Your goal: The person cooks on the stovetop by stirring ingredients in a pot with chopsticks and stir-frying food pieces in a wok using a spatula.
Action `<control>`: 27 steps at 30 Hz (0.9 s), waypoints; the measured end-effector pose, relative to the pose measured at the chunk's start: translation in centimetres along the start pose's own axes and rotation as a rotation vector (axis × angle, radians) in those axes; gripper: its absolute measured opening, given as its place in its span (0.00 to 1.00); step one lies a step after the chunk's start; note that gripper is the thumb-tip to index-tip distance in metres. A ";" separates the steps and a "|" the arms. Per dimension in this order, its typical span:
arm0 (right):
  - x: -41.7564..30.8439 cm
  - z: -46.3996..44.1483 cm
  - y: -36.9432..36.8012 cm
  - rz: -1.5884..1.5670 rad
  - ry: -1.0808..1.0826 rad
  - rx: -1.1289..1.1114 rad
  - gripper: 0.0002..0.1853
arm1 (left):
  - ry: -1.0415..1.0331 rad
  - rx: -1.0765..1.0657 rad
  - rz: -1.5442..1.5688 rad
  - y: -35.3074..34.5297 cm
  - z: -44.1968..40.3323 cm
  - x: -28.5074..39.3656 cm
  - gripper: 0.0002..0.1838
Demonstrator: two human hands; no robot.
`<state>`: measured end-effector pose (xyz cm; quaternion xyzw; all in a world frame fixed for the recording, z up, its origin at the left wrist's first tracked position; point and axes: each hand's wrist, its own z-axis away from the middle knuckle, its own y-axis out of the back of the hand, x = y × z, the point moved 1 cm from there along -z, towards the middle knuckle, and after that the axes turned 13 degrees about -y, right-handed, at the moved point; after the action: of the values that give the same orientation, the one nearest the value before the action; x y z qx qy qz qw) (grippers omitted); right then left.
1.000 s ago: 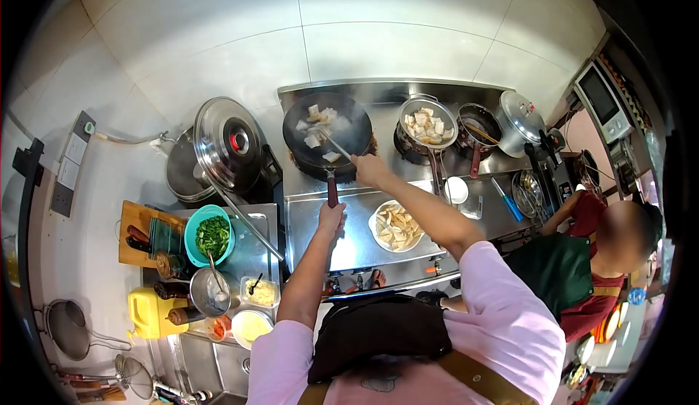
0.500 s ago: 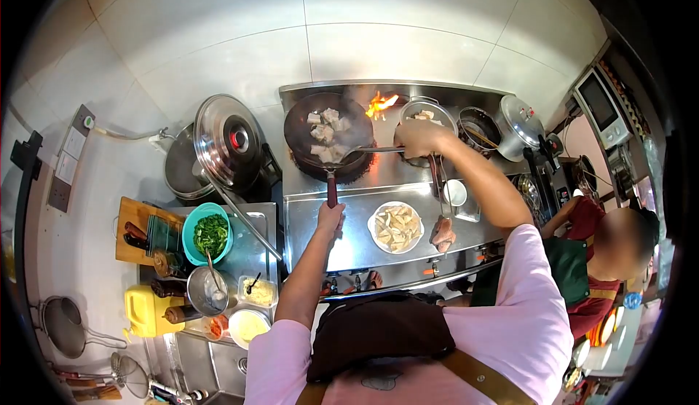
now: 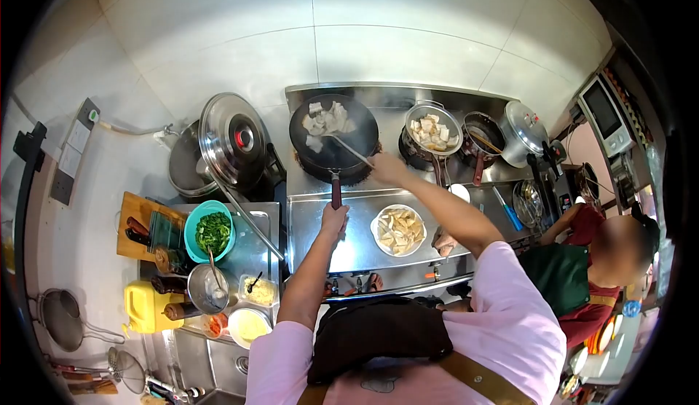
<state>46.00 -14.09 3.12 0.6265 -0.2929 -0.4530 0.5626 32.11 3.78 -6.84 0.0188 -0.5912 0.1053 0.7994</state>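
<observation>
A dark wok (image 3: 309,159) sits on the left burner with pale, greyish chunks of food (image 3: 329,119) at its far side and steam over them. My left hand (image 3: 335,220) is closed round the wok's brown handle (image 3: 336,188). In my right hand (image 3: 390,170) is a long-handled metal stirring utensil (image 3: 351,148), reaching into the wok from the right; its head is hidden among the chunks. Near my right forearm stands a white plate (image 3: 376,236) of pale sliced wedges (image 3: 400,230), with a piece of raw-looking meat (image 3: 443,242) beside it, partly covered by the arm.
Right of the wok, a strainer (image 3: 456,130) holds pale chunks over a pot. Beyond are a small pan (image 3: 483,122) and a pressure cooker (image 3: 524,132). At left are a lidded pot (image 3: 226,143), a turquoise bowl of greens (image 3: 191,241) and a yellow jug (image 3: 149,309). A co-worker (image 3: 575,274) is at right.
The flame beside the wok is gone. My right hand has moved left and slightly down with the utensil. The chunks have shifted to the wok's far side. My left hand keeps hold.
</observation>
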 end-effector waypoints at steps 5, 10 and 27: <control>0.7 2.9 9.2 -1.156 -0.666 -0.429 0.07 | 0.022 -0.034 -0.003 0.8 -0.6 -0.4 0.10; 5.0 -0.1 8.6 -1.447 -0.872 -0.499 0.07 | -0.008 -0.052 0.052 2.8 0.0 -0.4 0.15; -0.9 -4.3 6.6 0.260 -0.071 -0.242 0.29 | -0.272 -0.380 -0.869 3.4 16.5 -22.5 0.15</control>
<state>50.38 -12.71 9.54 0.4948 -0.3345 -0.4300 0.6770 9.66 1.30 -23.54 0.1309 -0.6364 -0.3511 0.6743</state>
